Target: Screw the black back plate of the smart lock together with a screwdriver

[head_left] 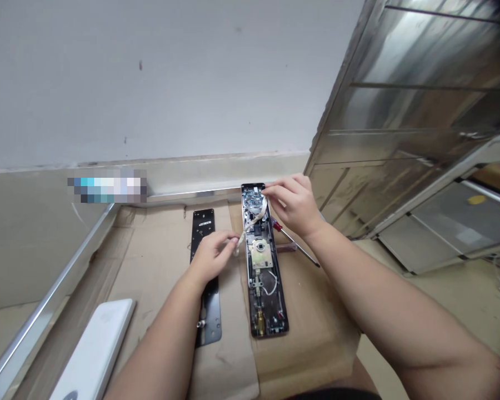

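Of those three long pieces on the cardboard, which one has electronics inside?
The black case, rightmost, with the right hand at its far end. A blue circuit board shows inside; the black plate and white piece show none.

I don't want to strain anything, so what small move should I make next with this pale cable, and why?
Probably settle the upper end of the pale cable at the circuit board with your right hand, leaving slack: that hand is there, while your left hand holds the lower end outside the open housing.
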Action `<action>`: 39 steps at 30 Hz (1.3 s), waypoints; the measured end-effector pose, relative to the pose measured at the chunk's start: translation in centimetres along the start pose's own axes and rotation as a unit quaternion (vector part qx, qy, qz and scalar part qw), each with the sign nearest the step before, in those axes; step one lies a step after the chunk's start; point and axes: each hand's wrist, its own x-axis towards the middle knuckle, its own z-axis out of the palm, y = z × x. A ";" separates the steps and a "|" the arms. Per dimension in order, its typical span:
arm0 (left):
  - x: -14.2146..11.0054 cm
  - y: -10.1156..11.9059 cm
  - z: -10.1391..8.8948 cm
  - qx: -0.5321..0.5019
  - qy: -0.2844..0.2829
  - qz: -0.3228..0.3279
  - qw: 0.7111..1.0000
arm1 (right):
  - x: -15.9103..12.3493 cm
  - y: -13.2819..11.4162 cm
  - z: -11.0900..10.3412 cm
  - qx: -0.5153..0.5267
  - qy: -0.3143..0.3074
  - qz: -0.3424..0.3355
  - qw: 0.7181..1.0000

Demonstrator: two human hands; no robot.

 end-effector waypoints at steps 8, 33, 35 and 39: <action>-0.3 0.1 0.1 -0.054 -0.044 -0.043 0.997 | 0.2 1.1 0.3 0.046 -0.052 0.032 0.997; -0.2 -0.3 1.6 -0.198 -0.043 -0.204 0.958 | -1.3 4.0 4.2 0.117 -0.067 0.116 0.984; -0.3 -0.2 2.0 -0.245 -0.076 -0.225 0.940 | -1.3 4.0 4.3 0.123 -0.061 0.121 0.983; -0.5 -0.3 2.9 -0.345 -0.103 -0.233 0.903 | -1.4 4.1 4.4 0.121 -0.064 0.125 0.983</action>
